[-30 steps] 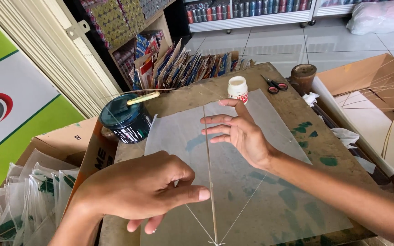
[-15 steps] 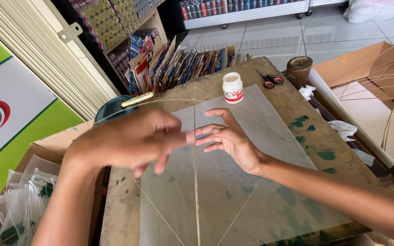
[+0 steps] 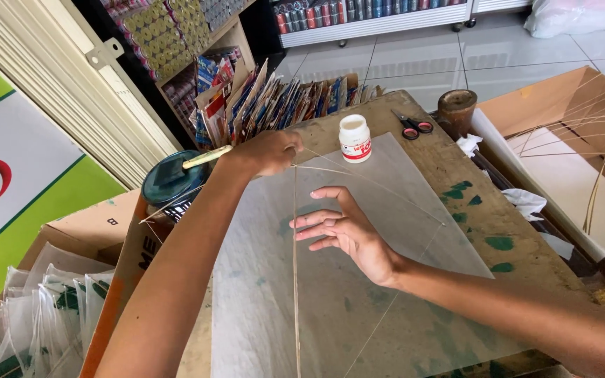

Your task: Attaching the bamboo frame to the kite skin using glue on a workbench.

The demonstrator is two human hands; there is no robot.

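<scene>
Two hands | left hand [image 3: 269, 150] pinches stick [image 3: 295, 266] top | right hand [image 3: 344, 231] flat (open) on paper [image 3: 400, 210]

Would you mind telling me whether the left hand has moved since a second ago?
Yes. The left hand has moved up the translucent sheet, away from the near edge toward the white bottle.

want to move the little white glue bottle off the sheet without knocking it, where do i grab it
Grip the white glue bottle around its round body, below the cap, coming straight down from above or from its right. It stands upright on the far edge of the translucent sheet, and the left hand sits just to its left, so the right side looks freer.
</scene>
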